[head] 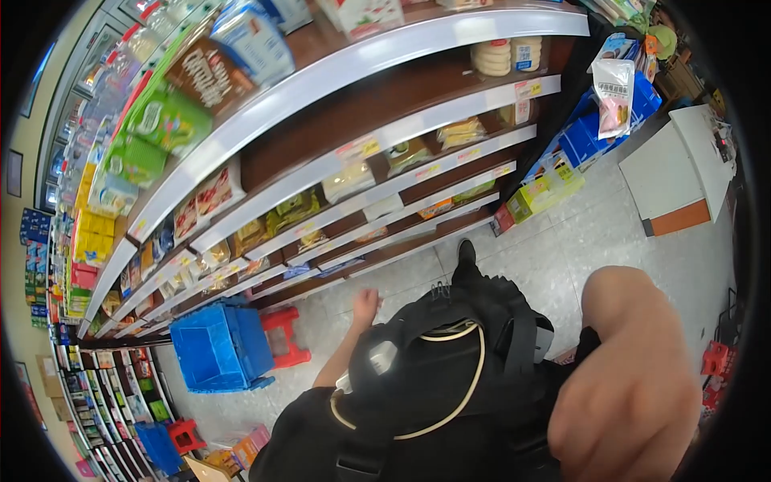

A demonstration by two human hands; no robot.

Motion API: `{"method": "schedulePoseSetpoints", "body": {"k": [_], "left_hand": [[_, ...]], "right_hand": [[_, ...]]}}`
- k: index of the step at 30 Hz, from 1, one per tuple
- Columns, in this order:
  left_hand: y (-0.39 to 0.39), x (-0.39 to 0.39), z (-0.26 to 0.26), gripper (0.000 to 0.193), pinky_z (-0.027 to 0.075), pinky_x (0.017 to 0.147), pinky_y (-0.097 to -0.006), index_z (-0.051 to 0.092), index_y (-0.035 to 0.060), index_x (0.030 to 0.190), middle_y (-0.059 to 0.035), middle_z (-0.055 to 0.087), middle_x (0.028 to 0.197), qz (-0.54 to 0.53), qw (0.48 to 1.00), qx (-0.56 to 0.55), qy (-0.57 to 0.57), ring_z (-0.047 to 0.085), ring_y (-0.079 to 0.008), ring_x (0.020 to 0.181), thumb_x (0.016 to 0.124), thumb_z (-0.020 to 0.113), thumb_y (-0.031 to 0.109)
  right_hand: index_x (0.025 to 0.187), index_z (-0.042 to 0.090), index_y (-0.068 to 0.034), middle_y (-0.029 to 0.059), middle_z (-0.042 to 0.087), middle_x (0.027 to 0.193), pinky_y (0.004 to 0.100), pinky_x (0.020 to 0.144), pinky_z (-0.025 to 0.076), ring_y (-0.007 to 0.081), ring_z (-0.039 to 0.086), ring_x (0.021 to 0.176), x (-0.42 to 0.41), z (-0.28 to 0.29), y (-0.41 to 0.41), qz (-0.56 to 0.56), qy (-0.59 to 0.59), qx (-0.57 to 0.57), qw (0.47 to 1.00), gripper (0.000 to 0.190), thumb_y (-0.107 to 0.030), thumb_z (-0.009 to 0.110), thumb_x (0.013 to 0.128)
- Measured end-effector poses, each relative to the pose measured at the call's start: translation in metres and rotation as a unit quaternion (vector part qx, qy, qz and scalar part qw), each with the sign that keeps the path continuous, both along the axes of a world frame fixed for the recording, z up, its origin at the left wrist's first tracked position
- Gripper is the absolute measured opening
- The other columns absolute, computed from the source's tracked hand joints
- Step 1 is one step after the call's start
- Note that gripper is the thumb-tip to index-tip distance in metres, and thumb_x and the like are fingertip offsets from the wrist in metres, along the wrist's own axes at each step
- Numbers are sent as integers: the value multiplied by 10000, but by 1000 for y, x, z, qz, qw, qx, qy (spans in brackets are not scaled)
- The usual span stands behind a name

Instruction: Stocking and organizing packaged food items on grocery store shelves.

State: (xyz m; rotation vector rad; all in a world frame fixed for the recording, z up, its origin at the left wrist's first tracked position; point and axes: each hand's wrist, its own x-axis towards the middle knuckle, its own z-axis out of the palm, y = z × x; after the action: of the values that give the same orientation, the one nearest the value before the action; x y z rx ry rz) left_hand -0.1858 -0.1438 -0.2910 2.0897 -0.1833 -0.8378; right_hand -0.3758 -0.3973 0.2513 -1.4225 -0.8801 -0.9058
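My left hand [365,305] hangs low beside my body, near the bottom of the shelving, with its fingers partly curled; whether anything is inside them cannot be told. Much closer to the camera, my right hand [626,385] is raised with its back towards me and its fingers bent out of sight. Before me stands a store shelf unit [355,66] with white price rails. Packaged breads [461,132] lie on its levels, among them a bag of pale rolls [491,57]. Snack bags and drink cartons [256,42] fill the top left.
A blue plastic crate [208,343] sits by a red stool [286,337] at the shelf's foot. To the right are a grey-white counter [668,162], a blue box [593,135] and a green-yellow carton [536,196]. Another blue crate [158,446] stands lower left.
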Motion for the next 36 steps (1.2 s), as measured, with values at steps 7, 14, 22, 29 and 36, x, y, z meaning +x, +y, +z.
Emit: {"method": "schedulePoseSetpoints", "body": {"k": [7, 14, 22, 29, 36], "left_hand": [[224, -78, -125, 276, 529, 609, -443, 680, 81, 979, -118, 673, 778, -141, 956, 203, 160, 687, -260, 781, 936, 591, 339], [248, -129, -132, 212, 425, 496, -297, 649, 124, 1023, -45, 663, 860, 41, 961, 58, 268, 622, -167, 691, 944, 619, 318], [150, -125, -42, 290, 474, 567, -312, 631, 91, 1113, -78, 678, 970, 97, 973, 53, 204, 634, -176, 736, 937, 604, 321], [98, -161, -32, 401, 533, 659, -339, 624, 60, 1221, -93, 686, 982, 97, 971, 67, 210, 643, -187, 766, 924, 616, 330], [73, -207, -6, 376, 490, 512, -316, 649, 33, 1194, -80, 683, 911, 66, 980, 96, 163, 648, -166, 691, 917, 594, 283]], "right_hand": [[1055, 581, 251, 54, 537, 539, 248, 336, 345, 105, 462, 367, -4, 25, 28, 386, 200, -32, 900, 377, -103, 455, 1046], [1099, 624, 167, 13, 520, 565, 268, 366, 359, 115, 477, 406, -36, 26, 52, 357, 200, -11, 912, 347, -147, 490, 1034], [895, 690, -21, 93, 610, 649, 322, 531, 503, 191, 556, 500, -100, -37, -6, 189, 169, 55, 966, 71, -41, 696, 827], [1170, 660, -18, 107, 640, 683, 327, 585, 487, 207, 618, 626, -163, -297, -98, -429, 571, 56, 697, 329, -167, 695, 879], [1060, 695, -23, 201, 714, 840, 440, 730, 550, 360, 703, 792, -338, -521, -100, -391, 744, -40, 540, 347, -301, 671, 855]]}}
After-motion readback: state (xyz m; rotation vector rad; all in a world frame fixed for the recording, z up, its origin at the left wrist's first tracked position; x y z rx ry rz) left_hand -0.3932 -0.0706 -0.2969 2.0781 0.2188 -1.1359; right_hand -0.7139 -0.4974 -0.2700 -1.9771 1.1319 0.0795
